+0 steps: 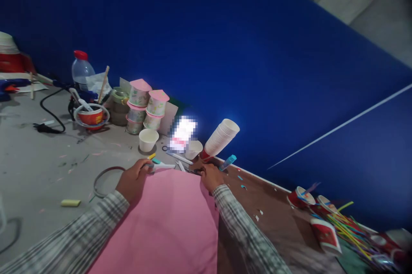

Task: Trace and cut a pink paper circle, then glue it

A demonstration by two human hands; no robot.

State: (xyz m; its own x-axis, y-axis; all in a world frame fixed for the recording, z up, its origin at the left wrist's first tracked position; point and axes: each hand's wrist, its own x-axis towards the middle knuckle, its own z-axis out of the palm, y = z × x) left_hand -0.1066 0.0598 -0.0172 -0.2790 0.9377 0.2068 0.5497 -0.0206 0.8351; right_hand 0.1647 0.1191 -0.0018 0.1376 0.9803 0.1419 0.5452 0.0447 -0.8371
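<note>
A large pink paper sheet (170,222) lies in front of me over the table. My left hand (133,179) rests on its far left corner, fingers closed on a white pen-like tool (162,166). My right hand (210,176) pinches the sheet's far right corner, near dark scissors-like metal that I cannot make out clearly. Both sleeves are checked grey.
A white cup (148,140), pink-lidded decorated cups (144,106), a slanted stack of white cups (220,137), a water bottle (82,70), a red bowl (90,116) and a black cable (51,115) crowd the back. Red cups and coloured straws (344,227) lie right. A blue wall stands behind.
</note>
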